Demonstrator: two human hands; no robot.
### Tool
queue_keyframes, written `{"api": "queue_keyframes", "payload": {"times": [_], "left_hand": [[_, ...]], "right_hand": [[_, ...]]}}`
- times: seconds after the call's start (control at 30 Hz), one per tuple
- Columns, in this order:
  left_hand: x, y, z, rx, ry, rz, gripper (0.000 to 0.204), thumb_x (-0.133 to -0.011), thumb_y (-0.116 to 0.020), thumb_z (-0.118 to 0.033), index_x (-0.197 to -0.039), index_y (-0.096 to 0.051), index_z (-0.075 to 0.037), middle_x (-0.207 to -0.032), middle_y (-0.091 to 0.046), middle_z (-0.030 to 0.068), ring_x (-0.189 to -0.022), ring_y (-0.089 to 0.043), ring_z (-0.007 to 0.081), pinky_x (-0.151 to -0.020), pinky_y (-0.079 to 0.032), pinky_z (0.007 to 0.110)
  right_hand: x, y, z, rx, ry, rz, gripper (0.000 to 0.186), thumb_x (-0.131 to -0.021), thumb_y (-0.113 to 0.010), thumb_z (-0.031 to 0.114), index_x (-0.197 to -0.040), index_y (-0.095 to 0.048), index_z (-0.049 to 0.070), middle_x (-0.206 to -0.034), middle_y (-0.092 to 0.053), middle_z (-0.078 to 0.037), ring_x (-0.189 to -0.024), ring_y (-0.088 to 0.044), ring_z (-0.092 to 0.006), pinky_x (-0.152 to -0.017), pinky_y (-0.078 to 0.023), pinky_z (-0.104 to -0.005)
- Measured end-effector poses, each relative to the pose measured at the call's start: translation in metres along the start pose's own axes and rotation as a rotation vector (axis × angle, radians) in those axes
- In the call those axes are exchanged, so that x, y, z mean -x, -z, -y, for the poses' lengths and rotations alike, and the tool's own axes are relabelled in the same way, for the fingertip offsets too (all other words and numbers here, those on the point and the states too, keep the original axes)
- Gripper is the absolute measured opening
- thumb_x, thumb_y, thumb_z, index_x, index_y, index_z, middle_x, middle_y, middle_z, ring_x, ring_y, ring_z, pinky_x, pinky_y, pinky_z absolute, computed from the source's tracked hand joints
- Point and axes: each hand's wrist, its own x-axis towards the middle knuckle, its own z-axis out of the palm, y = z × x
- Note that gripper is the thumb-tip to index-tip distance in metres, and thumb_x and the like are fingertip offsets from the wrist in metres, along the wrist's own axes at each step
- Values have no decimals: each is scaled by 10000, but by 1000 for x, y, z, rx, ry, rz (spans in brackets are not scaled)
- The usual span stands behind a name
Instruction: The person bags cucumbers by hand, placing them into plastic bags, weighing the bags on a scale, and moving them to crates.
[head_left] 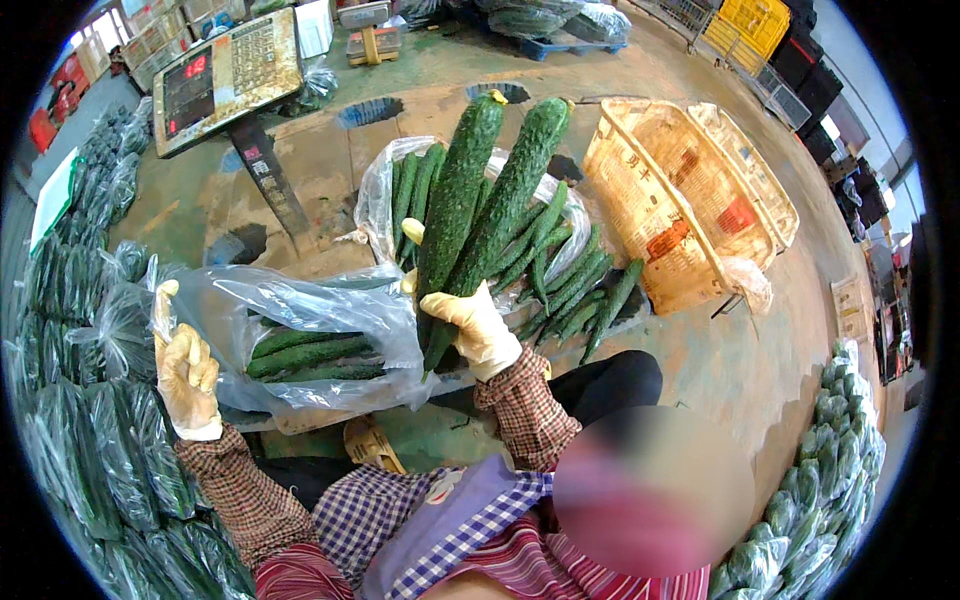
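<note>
Head camera: A person in a checked apron (420, 510) and cream gloves sits over a packing spot on a stained floor (740, 370), hands apart. The right hand (475, 325) is clamped around the lower part of two long, bumpy cucumbers (463, 180), holding them upright and slightly tilted, tips fanned away from the body. To its left, the left hand (188, 385) is raised, fingers mostly curled, at the edge of a clear bag (300, 300); whether it pinches the film cannot be told. More cucumbers lie flat inside that bag, between the two hands. Beyond the right hand, a second bag (375, 185) gapes around smaller cucumbers, with others lying in a row just beside it, near a dirty yellow crate (650, 190). A grimy scale (228, 75) stands at upper left, and wrapped bundles (110, 450) are stacked along the left side.
</note>
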Motion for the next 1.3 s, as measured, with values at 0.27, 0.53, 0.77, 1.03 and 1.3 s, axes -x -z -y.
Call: {"api": "queue_keyframes", "payload": {"times": [0.27, 0.53, 0.77, 1.03, 1.3], "left_hand": [[2, 14, -12, 96, 11, 21, 619, -806, -526, -33, -1361, -257, -85, -563, -269, -62, -411, -242, 19, -296, -236, 141], [8, 37, -48, 453, 119, 297, 609, -874, -379, -22, -1402, -83, -91, -672, -353, 63, -469, -318, 97, -353, -309, 226], [13, 23, -50, 369, 113, 242, 669, -875, -365, 10, -1406, 29, -92, -693, -352, 72, -465, -305, 103, -364, -301, 213], [-2, 41, -21, 300, 109, 194, 609, -889, -359, -13, -1407, -59, -128, -839, -425, 85, -545, -313, 124, -409, -275, 235], [-6, 42, -2, 130, 95, 11, 560, -862, -371, 21, -1363, -128, -42, -854, -405, 79, -555, -282, 124, -420, -254, 217]], "right_hand": [[-16, -70, -18, 275, 3, 100, 706, -654, -593, -46, -1317, -377, 68, -1138, -527, -57, -892, -519, -125, -803, -414, -266], [-63, -69, -111, 1048, 296, 350, 680, -648, -624, 27, -1288, -417, 129, -1059, -546, -165, -1031, -511, -319, -879, -397, -350], [-76, -36, -129, 1362, 99, 513, 621, -686, -738, 234, -1229, -486, 66, -1191, -491, -188, -1118, -458, -277, -960, -351, -379], [-111, 267, -134, 1332, 391, -772, 252, -746, -567, 36, -993, -564, -17, -752, -614, -79, -632, -567, -194, -600, -465, -275], [-189, 279, -126, 1464, -459, -891, 1165, -614, -790, 246, -1407, 54, 120, -1328, -253, -257, -1210, -283, -386, -1000, -290, -414]]}}
